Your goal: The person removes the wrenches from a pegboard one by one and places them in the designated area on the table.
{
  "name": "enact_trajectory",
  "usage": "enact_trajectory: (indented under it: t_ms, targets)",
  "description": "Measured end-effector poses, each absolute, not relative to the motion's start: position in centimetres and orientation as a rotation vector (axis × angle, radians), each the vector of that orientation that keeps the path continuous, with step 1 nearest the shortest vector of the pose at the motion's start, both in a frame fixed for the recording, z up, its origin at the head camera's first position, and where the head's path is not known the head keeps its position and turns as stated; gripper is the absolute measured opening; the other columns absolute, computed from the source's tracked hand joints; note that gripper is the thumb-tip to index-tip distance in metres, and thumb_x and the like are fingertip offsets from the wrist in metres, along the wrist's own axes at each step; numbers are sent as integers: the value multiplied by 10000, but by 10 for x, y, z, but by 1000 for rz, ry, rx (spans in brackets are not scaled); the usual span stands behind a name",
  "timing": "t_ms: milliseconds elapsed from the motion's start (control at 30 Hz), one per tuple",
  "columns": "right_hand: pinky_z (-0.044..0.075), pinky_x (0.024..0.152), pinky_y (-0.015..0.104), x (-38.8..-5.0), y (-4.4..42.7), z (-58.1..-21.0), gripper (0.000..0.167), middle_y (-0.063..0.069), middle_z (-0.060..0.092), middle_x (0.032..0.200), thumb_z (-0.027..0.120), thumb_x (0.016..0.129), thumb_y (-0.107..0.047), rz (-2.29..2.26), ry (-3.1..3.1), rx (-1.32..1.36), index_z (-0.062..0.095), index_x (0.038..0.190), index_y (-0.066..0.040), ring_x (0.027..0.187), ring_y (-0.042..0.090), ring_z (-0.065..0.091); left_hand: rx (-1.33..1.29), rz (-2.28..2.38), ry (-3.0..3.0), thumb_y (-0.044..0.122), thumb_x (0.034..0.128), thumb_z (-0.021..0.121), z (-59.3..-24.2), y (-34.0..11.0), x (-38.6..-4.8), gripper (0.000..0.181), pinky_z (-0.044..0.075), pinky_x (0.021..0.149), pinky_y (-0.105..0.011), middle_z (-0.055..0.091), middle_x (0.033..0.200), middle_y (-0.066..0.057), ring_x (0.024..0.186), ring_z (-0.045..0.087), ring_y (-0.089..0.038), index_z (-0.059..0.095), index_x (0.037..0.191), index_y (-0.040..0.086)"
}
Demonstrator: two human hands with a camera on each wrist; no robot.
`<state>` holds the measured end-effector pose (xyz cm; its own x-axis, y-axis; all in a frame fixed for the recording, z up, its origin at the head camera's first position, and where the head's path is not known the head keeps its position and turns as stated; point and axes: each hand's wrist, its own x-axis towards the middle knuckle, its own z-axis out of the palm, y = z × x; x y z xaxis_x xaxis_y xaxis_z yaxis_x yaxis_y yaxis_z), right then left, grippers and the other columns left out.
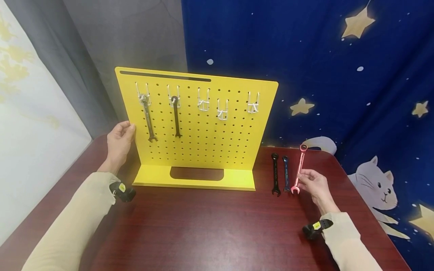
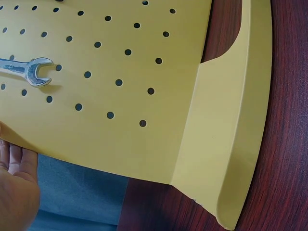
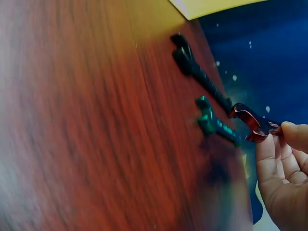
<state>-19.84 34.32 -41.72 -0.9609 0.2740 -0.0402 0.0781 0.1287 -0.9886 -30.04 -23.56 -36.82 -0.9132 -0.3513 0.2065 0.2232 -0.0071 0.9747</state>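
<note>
My right hand pinches a red combination wrench by its shaft, ring end up and open end down, at the table's right side. In the right wrist view the wrench's red open end juts out past the thumb and fingers. Just left of it lie a blue wrench and a larger black wrench. My left hand grips the left edge of a yellow pegboard. On the board's hooks hang a silver wrench and a slimmer black wrench.
White wire hooks on the board's middle and right carry nothing. The board stands on its yellow base on a dark red table. A blue starry curtain hangs behind, with grey cloth to the left.
</note>
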Motion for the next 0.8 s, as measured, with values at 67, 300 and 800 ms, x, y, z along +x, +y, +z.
enact_trajectory:
  t_ms: [67, 300, 800]
  targets:
    - [555, 596, 189, -199, 347, -418, 59, -119, 625, 705, 596, 901, -17, 1939, -2279, -359, 598, 936, -64, 625, 16, 610, 129, -1981, -1875, 177, 921, 611, -368, -236, -301, 50, 480, 819, -104, 612, 858, 130, 828, 553, -8, 592, 952, 211]
    - [547, 587, 173, -202, 356, -425, 56, -127, 628, 694, 573, 910, -13, 1925, -2403, -372, 588, 914, -66, 614, 6, 597, 136, -1984, -1886, 215, 914, 623, -369, -236, -301, 56, 476, 791, -95, 610, 879, 115, 836, 553, -19, 590, 959, 208]
    - [542, 590, 174, -204, 362, -429, 203, -94, 587, 684, 561, 913, -36, 1776, -2628, -445, 523, 1041, 117, 631, -4, 570, 143, -1928, -1947, 273, 917, 616, -369, -236, -299, 82, 438, 985, -259, 581, 909, 132, 889, 525, -12, 577, 980, 236]
